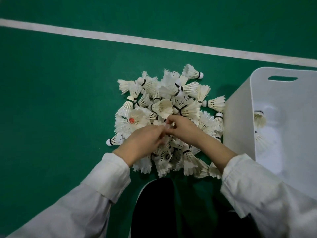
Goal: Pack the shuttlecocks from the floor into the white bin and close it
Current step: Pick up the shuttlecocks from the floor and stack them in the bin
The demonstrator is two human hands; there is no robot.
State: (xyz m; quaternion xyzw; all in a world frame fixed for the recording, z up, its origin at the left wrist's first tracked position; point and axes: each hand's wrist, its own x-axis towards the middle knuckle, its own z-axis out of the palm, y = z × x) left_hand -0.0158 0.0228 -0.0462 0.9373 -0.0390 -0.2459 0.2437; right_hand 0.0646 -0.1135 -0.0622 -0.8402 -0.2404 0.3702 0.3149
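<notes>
1. Sleeves (pixel 96 191) of pale cloth fill the near edge of the view, with a dark trouser leg (pixel 154 208) between them; the person seems to be crouching over the floor (pixel 60 93).
2. Both hands meet over the near-middle of the pile of shuttlecocks (pixel 164 117). The left hand (pixel 144 143) and right hand (pixel 183 129) have their fingertips pinched together on something small and white at the point where they touch.
3. Each grip is nearly closed. It looks as though they share one shuttlecock (pixel 167 127), or two being nested, but the fingers hide most of it and I cannot tell which.
4. That pile lies on the green floor straight ahead, spreading away from the hands and also back toward the knees. The shuttlecocks point every way, so no single long axis holds for the heap.
5. To the right of the pile, just beside its edge, stands the white bin (pixel 240 117), open, its handle slot on the far wall. A few shuttlecocks (pixel 259 118) already lie inside.
6. Since the bin is on the right, the right hand is the nearer one for the carry; the move would be a short sideways lift over the near wall.
7. Most of the packing is not yet done, and no lid is in view.
8. One shuttlecock on the left shows a round red sticker (pixel 131 120); another near the knees has a dark round mark, too small to read. No writing can be made out.
</notes>
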